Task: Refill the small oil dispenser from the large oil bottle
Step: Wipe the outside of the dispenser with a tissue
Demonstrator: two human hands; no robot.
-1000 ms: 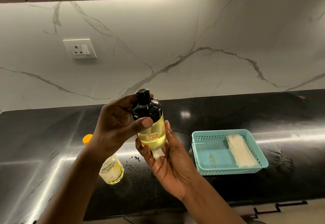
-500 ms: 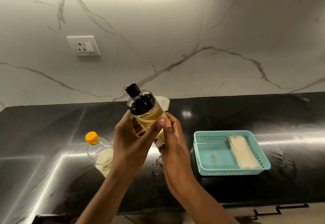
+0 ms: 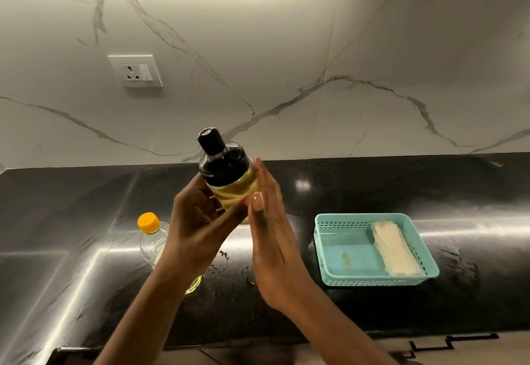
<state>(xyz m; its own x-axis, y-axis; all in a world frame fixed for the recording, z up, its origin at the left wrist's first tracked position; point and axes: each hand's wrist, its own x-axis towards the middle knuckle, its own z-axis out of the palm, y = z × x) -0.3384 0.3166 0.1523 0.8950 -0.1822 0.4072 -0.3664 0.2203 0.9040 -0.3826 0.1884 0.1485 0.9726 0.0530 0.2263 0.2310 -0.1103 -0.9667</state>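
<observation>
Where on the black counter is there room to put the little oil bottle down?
Bare counter lies between the large oil bottle and the teal basket, and right of the basket. The far left is bare too. It is crowded by the basket, which holds a folded cloth.

Head-worn view, forward-down, close over counter [image 3: 430,187]

Your left hand [image 3: 200,221] grips the small oil dispenser [image 3: 229,175] from the left, while your right hand [image 3: 272,238] presses flat-fingered against its right side.
</observation>
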